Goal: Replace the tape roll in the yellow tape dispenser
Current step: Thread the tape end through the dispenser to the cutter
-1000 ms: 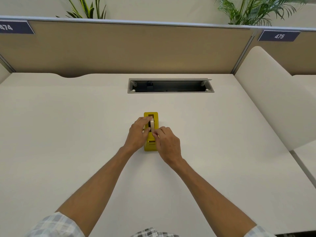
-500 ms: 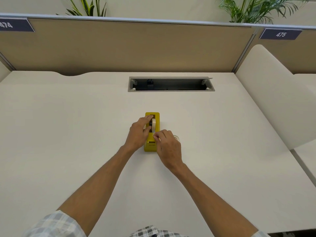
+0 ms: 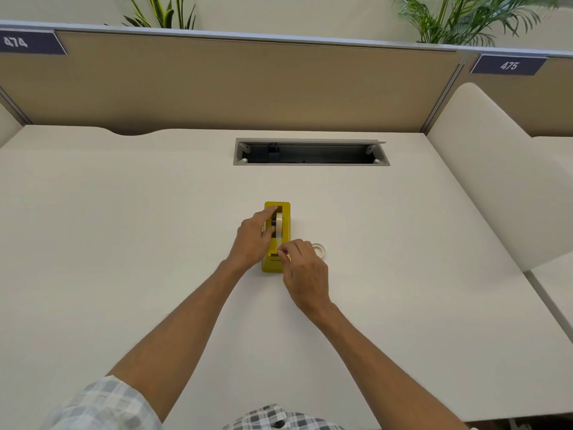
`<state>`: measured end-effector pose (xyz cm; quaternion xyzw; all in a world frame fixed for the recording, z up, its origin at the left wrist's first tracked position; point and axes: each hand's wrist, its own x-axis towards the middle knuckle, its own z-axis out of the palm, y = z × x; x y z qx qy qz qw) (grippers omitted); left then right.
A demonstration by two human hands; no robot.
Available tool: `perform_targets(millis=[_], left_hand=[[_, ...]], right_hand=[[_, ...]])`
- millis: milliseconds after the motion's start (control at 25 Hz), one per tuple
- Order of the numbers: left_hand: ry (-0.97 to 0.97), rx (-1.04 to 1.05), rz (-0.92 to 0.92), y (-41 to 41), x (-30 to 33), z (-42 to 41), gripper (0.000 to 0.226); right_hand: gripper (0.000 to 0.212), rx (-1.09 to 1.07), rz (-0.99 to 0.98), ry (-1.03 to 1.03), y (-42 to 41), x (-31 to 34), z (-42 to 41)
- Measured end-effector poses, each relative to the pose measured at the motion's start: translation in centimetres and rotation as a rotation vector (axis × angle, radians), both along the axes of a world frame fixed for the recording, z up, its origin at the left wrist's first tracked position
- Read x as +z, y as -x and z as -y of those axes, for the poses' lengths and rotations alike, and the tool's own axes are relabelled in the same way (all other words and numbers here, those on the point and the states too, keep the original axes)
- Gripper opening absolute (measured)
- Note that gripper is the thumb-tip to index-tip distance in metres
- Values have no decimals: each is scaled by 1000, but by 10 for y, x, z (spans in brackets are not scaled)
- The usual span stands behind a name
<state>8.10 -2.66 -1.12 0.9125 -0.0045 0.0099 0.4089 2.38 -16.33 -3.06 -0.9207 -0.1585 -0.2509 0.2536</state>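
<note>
The yellow tape dispenser [image 3: 277, 237] sits near the middle of the worktop [image 3: 124, 243], long axis running 12 to 6 o'clock, cutter end toward the person. It's a chunky little block, glossy yellow, with an open slot on top where a tape roll [image 3: 279, 224] stands on edge, pale cream with a dark hub showing beside it. It looks weighted like most desk dispensers, so it probably stays put when tape gets pulled, though the smooth worktop could let it skid, so bracing the body by its sides seems smart. The left hand [image 3: 252, 240] is at the dispenser's 9 o'clock side, index finger stretched to the far rim and thumb down by the roll, more a steadying touch than a real grip. The right hand [image 3: 305, 271] is at about 5 o'clock from the dispenser, fingertips pinched together over the cutter end; it's likely pinching the loose tape end, but the strip is too thin to actually make out. The tape itself will be light, floppy and sticky, so holding it only at the very tip makes sense. A second roll [image 3: 319, 249] lies flat on the worktop at the dispenser's 3 o'clock, half hidden behind the right hand.
</note>
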Motion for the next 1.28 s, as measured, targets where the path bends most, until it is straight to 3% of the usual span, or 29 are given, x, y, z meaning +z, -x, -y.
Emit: perform_targets(millis=[160, 320, 400, 520, 680, 1280], left_hand=[[-40, 9, 38, 6, -2, 3, 44], [-22, 269, 137, 25, 0, 14, 24], [48, 338, 58, 28, 1, 18, 19], [223, 325, -97, 27, 1, 19, 28], [384, 303, -185, 24, 5, 17, 20], [444, 299, -193, 29, 4, 15, 21]], right_hand=[[3, -11, 0, -1, 4, -1, 2], [1, -12, -6, -6, 4, 2, 2], [1, -13, -21, -12, 5, 2, 3], [3, 3, -41, -19, 5, 1, 5], [5, 18, -50, -32, 5, 3, 4], [6, 11, -28, -16, 3, 6, 5]])
